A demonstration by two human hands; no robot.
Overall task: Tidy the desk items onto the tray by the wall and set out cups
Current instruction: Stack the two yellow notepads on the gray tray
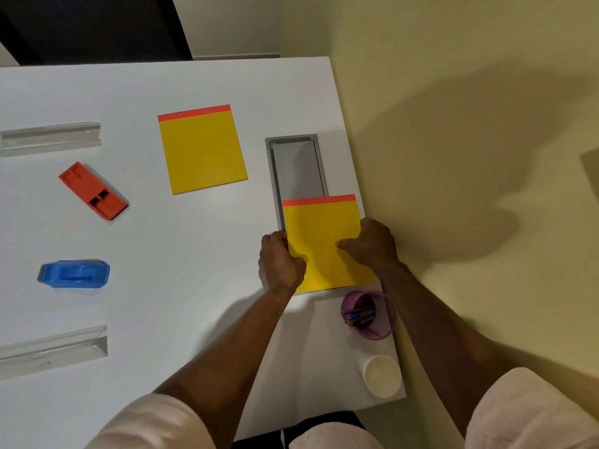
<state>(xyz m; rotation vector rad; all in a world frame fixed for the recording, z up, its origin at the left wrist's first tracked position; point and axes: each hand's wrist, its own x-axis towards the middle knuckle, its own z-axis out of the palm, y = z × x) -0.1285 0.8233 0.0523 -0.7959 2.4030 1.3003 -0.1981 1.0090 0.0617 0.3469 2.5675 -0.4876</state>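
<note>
A grey tray (pixel 271 163) lies along the desk's right edge by the yellow wall. Over its near half rests a yellow notepad (pixel 324 234) with a red top strip. My left hand (pixel 280 262) grips the pad's left edge and my right hand (pixel 372 243) grips its right edge. A second yellow notepad (pixel 202 150) lies flat mid-desk. A red stapler (pixel 92 191) and a blue tape dispenser (pixel 76 273) sit at the left. A purple cup (pixel 372 314) holding pencils and a white paper cup (pixel 382 375) stand near the wall, close to me.
Two clear acrylic strips lie at the left edge, one far (pixel 48 137) and one near (pixel 52 350). The white desk (pixel 181 241) ends at the wall on the right. A dark opening shows beyond the desk's far left.
</note>
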